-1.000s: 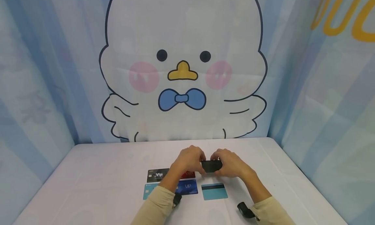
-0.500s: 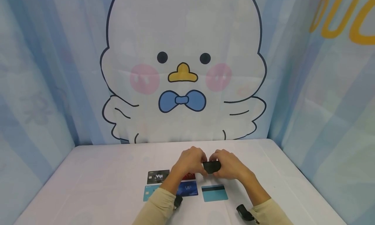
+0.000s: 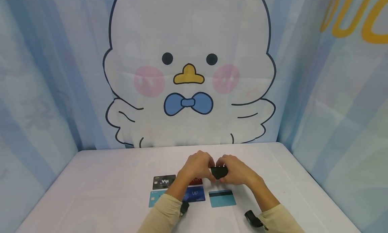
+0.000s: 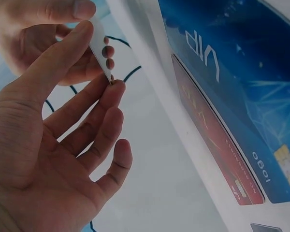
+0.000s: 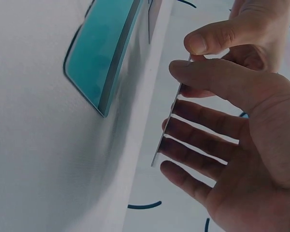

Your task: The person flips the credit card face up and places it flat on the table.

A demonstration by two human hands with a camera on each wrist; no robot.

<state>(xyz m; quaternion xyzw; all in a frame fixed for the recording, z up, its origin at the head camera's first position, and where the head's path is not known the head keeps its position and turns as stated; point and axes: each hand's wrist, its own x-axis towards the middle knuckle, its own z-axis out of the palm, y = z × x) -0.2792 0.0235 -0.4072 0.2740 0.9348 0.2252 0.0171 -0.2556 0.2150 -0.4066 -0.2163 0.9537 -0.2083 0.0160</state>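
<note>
Over the far middle of the table, a dark card [image 3: 219, 172] is held between both hands. My left hand [image 3: 198, 165] pinches its left side between thumb and fingers, and my right hand [image 3: 237, 170] pinches the right side. The wrist views catch the card nearly edge-on, as a thin pale sliver [image 4: 100, 50] on the left and a thin line [image 5: 166, 128] on the right. Both thumbs press on its near face, close together, with the fingers behind. A teal card [image 3: 222, 198] with a dark stripe lies just in front of the hands.
Left of the teal card lie a black Vip card [image 3: 163, 182], a red card [image 3: 196, 181], a blue VIP card [image 3: 195, 194] and a light blue card [image 3: 156, 197], partly covered by my left forearm. A printed cloth [image 3: 188, 125] hangs behind the white table [image 3: 106, 185].
Both hands have drawn slightly closer together, and the card's visible part has become narrower, with its lower edge tapering. The cards on the table have stayed where they were.
</note>
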